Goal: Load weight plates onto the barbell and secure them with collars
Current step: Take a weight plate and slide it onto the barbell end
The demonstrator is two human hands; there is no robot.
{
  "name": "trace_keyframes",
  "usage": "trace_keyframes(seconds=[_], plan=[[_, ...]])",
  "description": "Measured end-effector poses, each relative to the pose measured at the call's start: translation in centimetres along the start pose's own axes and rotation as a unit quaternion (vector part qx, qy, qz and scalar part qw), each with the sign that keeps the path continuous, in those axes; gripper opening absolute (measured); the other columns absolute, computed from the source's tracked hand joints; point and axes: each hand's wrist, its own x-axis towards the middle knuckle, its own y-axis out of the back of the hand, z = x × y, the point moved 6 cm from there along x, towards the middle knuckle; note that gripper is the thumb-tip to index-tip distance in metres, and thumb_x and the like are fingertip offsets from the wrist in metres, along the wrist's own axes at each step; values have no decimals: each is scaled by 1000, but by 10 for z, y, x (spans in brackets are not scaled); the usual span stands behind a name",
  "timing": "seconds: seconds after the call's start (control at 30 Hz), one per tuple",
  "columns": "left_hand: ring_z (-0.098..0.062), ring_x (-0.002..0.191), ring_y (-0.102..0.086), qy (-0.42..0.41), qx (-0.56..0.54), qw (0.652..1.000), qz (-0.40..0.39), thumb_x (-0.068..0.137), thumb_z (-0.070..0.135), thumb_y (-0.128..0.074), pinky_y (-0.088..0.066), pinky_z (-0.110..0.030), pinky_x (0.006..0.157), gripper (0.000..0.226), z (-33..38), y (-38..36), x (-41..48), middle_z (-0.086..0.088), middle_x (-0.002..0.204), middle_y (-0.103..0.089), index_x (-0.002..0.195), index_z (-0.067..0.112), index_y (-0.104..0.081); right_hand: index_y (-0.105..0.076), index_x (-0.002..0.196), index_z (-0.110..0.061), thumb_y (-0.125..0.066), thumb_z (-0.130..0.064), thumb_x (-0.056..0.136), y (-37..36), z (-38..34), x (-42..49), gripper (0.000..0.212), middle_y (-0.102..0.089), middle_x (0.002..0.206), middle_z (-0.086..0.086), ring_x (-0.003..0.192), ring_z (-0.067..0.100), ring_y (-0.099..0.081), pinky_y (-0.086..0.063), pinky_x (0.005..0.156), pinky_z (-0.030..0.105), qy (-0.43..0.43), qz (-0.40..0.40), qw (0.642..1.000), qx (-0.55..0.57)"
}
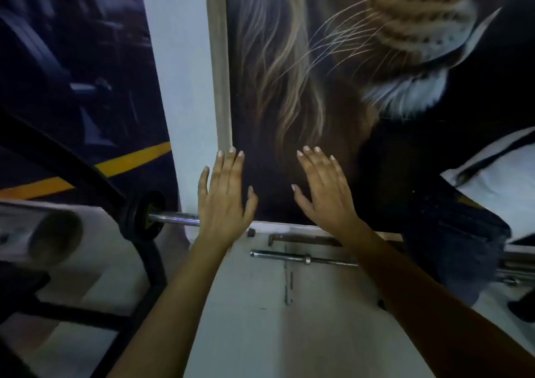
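Steel barbell with black plate just beside left hand, right hand apart, both hands flat.

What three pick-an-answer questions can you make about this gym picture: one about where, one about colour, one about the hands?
1. Where is the black weight plate?
A) on the floor
B) on the barbell
C) in a hand

2. What colour is the wall stripe?
A) yellow
B) green
C) pink

3. How are the left hand and right hand?
A) gripping a collar
B) making fists
C) open, fingers straight

Answers: 1 B, it sits near the bar's end; 2 A, it shows bright yellow; 3 C, both hold nothing.
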Motion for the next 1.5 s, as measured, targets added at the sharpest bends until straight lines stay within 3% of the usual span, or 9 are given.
trace_keyframes(seconds=[0.17,0.37,0.5,0.63,0.77,1.03,1.2,1.33,1.5], plan=[[-18,139,-16,81,45,996,-15,85,34,-36,-15,-42,111,61,-68,-69,24,-11,147,-34,141,13,-24,-39,135,-4,-62,-22,83,-110,20,47,60,-44,140,17,132,32,-36,-21,110,46,18,-59,996,67],[-25,138,-24,159,106,979,-65,85,31,-40,-17,-43,109,60,-148,-134,30,-13,147,-34,140,9,-29,-42,133,-2,-62,-20,82,-242,9,99,58,-46,138,18,130,34,-39,-23,109,47,73,-90,982,151],[-24,139,-21,246,143,955,-86,84,28,-49,-10,-41,110,64,-217,-174,33,-13,149,-31,141,10,-27,-43,133,-4,-61,-18,82,-338,-9,133,56,-47,138,16,130,33,-40,-24,108,48,109,-106,961,233],[-22,139,-17,321,181,925,-90,84,29,-50,-8,-41,111,64,-288,-211,34,-13,149,-29,141,9,-26,-43,133,-6,-49,-25,85,-437,-33,174,52,-47,138,14,131,29,-39,-22,109,43,149,-148,929,305],[-23,140,-18,410,216,882,-84,84,32,-45,-14,-45,113,64,-354,-240,36,-11,149,-30,141,10,-28,-41,135,-6,-57,-21,85,-524,-65,214,55,-45,140,15,132,30,-38,-23,110,43,209,-213,886,355],[-24,141,-14,546,248,789,-132,89,33,-51,-14,-45,114,65,-449,-275,-12,-11,150,-27,142,10,-22,-46,129,-1,-65,-13,80,-625,-147,236,54,-52,132,20,123,34,-46,-38,103,49,278,-332,800,415],[-26,141,-15,613,206,743,-174,91,40,-44,-12,-42,113,65,-488,-289,-42,-12,151,-25,143,10,-20,-39,135,-3,-60,-16,84,-673,-186,226,57,-44,138,17,129,31,-38,-31,107,45,308,-434,748,398],[-36,124,-39,623,185,744,-155,83,23,-63,-35,-47,101,56,-501,-283,-49,-17,137,-43,132,8,-41,-40,134,-5,-56,-5,85,-692,-213,213,53,-41,140,17,131,32,-36,-30,107,40,332,-499,696,395],[-36,112,-44,640,167,736,-142,75,19,-72,-41,-44,94,53,-510,-277,-55,-19,121,-52,121,5,-48,-48,119,-2,-66,0,77,-707,-229,209,46,-46,129,18,114,35,-48,-41,97,41,275,-553,667,417]])
